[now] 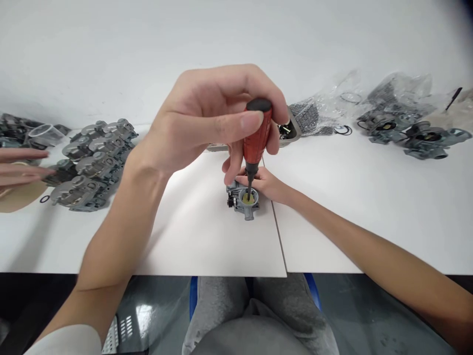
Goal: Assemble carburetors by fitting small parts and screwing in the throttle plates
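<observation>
My left hand (218, 108) is closed around the red handle of a screwdriver (257, 135) with a black cap. The screwdriver stands nearly upright, its tip down in the round bore of a small grey metal carburetor (248, 209). Inside that bore a yellow brass-coloured disc shows. My right hand (271, 185) holds the carburetor against the white table from its far right side. Its fingers are partly hidden behind the screwdriver and my left hand.
Several carburetors (98, 162) stand in rows at left, beside another person's hand (22, 170). A metal tray (291, 133) with small parts lies behind my hands. Plastic bags of dark parts (314, 111) and two more carburetors (426, 138) lie at right. A seam (279, 231) crosses the table.
</observation>
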`<state>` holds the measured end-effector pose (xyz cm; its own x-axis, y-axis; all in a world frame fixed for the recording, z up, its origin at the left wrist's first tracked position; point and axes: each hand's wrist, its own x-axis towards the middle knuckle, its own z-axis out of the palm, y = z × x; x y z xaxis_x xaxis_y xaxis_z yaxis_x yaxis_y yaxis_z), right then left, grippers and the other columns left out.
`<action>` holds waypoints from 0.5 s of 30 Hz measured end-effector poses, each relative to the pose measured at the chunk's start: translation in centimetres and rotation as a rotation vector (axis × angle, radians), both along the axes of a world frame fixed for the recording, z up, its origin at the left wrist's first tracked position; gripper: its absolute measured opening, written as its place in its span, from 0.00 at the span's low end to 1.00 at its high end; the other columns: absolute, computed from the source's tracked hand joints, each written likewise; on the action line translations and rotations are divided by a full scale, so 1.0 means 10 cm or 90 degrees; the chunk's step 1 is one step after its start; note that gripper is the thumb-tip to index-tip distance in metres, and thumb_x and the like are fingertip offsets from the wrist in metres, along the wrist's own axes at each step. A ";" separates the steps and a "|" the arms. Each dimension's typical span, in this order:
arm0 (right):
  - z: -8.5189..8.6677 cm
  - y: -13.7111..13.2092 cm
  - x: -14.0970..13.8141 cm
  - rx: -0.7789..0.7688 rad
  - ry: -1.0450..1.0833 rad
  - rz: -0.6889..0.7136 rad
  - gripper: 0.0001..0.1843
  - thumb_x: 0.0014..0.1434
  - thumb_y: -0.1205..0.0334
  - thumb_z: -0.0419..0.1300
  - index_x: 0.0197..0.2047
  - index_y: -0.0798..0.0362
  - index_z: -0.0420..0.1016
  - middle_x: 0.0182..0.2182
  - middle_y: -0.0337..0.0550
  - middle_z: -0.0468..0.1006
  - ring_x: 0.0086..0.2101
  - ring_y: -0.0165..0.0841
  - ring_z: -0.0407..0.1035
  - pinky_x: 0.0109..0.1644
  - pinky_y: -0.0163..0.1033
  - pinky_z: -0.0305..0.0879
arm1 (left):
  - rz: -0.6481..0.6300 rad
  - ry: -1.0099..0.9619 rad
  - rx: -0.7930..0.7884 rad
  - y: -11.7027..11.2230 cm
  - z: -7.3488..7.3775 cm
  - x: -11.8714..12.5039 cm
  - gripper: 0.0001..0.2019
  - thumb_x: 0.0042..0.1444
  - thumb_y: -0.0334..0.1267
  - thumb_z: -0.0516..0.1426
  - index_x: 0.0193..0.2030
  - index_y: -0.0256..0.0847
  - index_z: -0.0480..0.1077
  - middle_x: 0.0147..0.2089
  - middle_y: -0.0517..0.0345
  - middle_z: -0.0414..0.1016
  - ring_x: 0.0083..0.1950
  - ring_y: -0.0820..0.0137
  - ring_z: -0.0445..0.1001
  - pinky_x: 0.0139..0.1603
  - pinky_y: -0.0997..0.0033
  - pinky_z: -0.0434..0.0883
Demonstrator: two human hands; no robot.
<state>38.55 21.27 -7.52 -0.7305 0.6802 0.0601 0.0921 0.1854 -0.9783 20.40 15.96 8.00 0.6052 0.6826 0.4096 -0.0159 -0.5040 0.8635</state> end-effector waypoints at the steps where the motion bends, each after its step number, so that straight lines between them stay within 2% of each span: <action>1: -0.01 0.00 0.00 -0.001 -0.002 -0.006 0.17 0.60 0.51 0.61 0.41 0.57 0.78 0.37 0.46 0.78 0.37 0.32 0.69 0.41 0.38 0.64 | 0.006 0.006 0.008 -0.01 0.01 0.01 0.11 0.59 0.45 0.61 0.44 0.42 0.77 0.39 0.52 0.81 0.32 0.69 0.80 0.22 0.76 0.74; 4: -0.03 0.01 0.00 -0.016 -0.007 -0.012 0.17 0.60 0.50 0.61 0.41 0.58 0.77 0.36 0.45 0.77 0.35 0.31 0.68 0.41 0.38 0.63 | 0.042 -0.010 0.066 -0.01 -0.02 0.09 0.12 0.56 0.44 0.64 0.39 0.36 0.75 0.34 0.54 0.77 0.27 0.74 0.77 0.21 0.78 0.72; 9: -0.05 0.02 0.00 -0.023 -0.001 -0.015 0.17 0.60 0.50 0.62 0.40 0.57 0.77 0.35 0.43 0.77 0.34 0.29 0.67 0.39 0.37 0.62 | 0.075 -0.135 0.126 0.10 -0.15 0.18 0.12 0.50 0.36 0.68 0.36 0.33 0.72 0.28 0.61 0.71 0.23 0.80 0.73 0.17 0.88 0.61; 12: -0.05 0.02 0.00 -0.025 0.004 -0.012 0.17 0.60 0.50 0.62 0.41 0.57 0.77 0.35 0.44 0.77 0.34 0.29 0.68 0.39 0.37 0.62 | 0.087 -0.113 0.176 0.13 -0.13 0.11 0.13 0.49 0.39 0.69 0.34 0.35 0.72 0.30 0.58 0.74 0.24 0.77 0.75 0.15 0.87 0.60; 15: -0.03 0.01 0.00 -0.030 -0.003 -0.010 0.18 0.60 0.49 0.62 0.40 0.57 0.77 0.35 0.44 0.77 0.34 0.30 0.68 0.39 0.37 0.63 | 0.094 0.020 0.204 0.06 -0.03 0.00 0.17 0.55 0.50 0.64 0.41 0.38 0.76 0.37 0.51 0.78 0.33 0.66 0.81 0.18 0.80 0.68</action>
<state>38.55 21.32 -7.78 -0.7200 0.6935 0.0250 0.0989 0.1381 -0.9855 20.36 16.52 7.73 0.5255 0.6038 0.5994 0.1022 -0.7442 0.6601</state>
